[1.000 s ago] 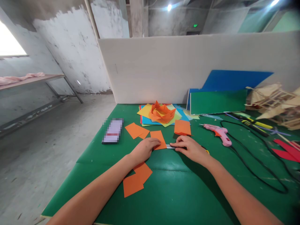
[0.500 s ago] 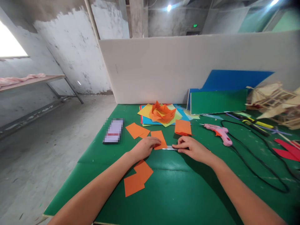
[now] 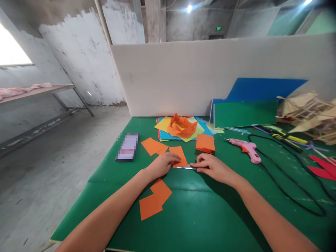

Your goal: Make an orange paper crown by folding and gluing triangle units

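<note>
My left hand (image 3: 163, 164) presses down on the near edge of an orange paper piece (image 3: 178, 154) lying on the green table (image 3: 199, 213), fingers curled over it. My right hand (image 3: 211, 166) is closed on a thin metal blade tool (image 3: 187, 167) whose tip lies flat at the paper's lower right corner. Most of the tool is hidden under the hand. More orange pieces (image 3: 154, 199) lie near my left forearm, and others (image 3: 153, 146) behind the hands.
A folded orange paper form (image 3: 182, 126) sits on a stack of coloured sheets. A folded orange square (image 3: 205, 142), a pink glue gun (image 3: 246, 148) with black cable (image 3: 288, 182), a phone (image 3: 127, 147), green and blue boards (image 3: 244, 112) and a wooden model (image 3: 309, 115) lie around.
The metal tool in my right hand has slid a little left along the paper's edge. My left hand stays on the paper.
</note>
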Demonstrator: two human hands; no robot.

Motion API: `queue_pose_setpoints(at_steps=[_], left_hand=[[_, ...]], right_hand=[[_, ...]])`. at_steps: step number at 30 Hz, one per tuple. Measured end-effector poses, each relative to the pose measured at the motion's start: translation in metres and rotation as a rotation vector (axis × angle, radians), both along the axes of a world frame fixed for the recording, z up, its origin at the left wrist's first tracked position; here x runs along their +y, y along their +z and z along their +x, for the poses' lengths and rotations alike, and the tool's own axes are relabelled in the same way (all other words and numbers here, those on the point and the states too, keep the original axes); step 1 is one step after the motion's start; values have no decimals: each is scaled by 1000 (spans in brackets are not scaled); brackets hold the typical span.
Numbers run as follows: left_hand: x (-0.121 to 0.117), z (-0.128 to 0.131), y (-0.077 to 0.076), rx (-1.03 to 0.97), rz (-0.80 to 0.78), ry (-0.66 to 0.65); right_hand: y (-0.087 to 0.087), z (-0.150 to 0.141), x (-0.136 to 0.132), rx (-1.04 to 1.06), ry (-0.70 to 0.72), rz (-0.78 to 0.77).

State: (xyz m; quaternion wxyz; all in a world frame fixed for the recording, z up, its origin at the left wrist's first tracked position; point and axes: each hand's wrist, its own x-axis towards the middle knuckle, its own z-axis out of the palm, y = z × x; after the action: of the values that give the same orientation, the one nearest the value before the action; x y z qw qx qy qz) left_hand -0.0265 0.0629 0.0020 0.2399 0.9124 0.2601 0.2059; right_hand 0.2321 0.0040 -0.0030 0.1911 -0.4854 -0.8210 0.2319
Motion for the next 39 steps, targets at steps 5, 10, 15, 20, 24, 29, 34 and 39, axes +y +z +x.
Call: queue_pose_setpoints(at_steps=[5, 10, 15, 20, 24, 29, 34, 39], left_hand=[[2, -1, -3, 6, -5, -1], [4, -1, -5, 6, -4, -14], [4, -2, -7, 19, 35, -18], [1, -2, -6, 45, 131, 11], [1, 0, -3, 42, 118, 2], [0, -2, -2, 6, 52, 29], [-4, -3, -1, 10, 1, 22], [-11, -2, 2, 35, 0, 17]], right_hand=[[-2, -3, 0, 2, 6, 5], [-1, -10, 1, 1, 26, 21], [7, -11, -6, 14, 148, -63], [10, -2, -8, 11, 166, -129], [16, 14, -8, -16, 119, -165], [23, 20, -10, -45, 88, -195], [16, 2, -8, 12, -43, 6], [15, -20, -12, 43, -54, 18]])
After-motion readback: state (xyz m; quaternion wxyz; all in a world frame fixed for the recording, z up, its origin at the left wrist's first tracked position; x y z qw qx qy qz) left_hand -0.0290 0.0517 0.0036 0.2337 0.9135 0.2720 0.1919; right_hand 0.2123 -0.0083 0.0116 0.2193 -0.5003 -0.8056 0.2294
